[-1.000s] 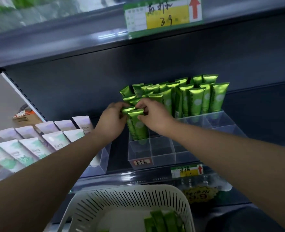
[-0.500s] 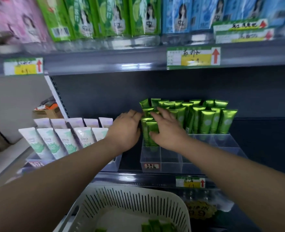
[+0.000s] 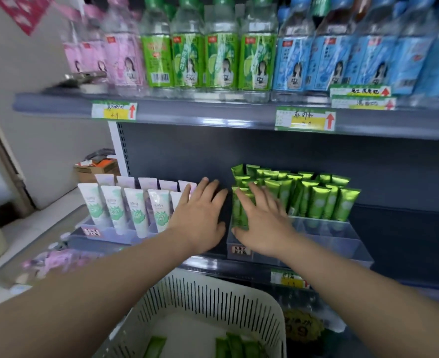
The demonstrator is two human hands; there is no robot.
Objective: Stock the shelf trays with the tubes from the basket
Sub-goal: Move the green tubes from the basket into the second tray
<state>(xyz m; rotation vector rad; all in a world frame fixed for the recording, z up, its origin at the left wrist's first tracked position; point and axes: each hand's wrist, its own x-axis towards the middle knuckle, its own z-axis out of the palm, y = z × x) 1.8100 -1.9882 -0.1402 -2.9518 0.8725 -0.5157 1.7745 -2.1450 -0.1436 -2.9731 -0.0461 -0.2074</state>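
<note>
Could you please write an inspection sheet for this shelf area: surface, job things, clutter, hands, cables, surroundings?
Surface: dark shelf with a grey front edge.
Job's things: green tubes upright in the right tray; more lie in the basket below.
Clutter: white tubes in the left tray; box beyond the shelf end.
Hands: left hand open, flat between the trays; right hand open, fingers on the front green tubes.
Cables: nothing seen.
Surroundings: bottles on the shelf above; price tags on its edge.
</note>
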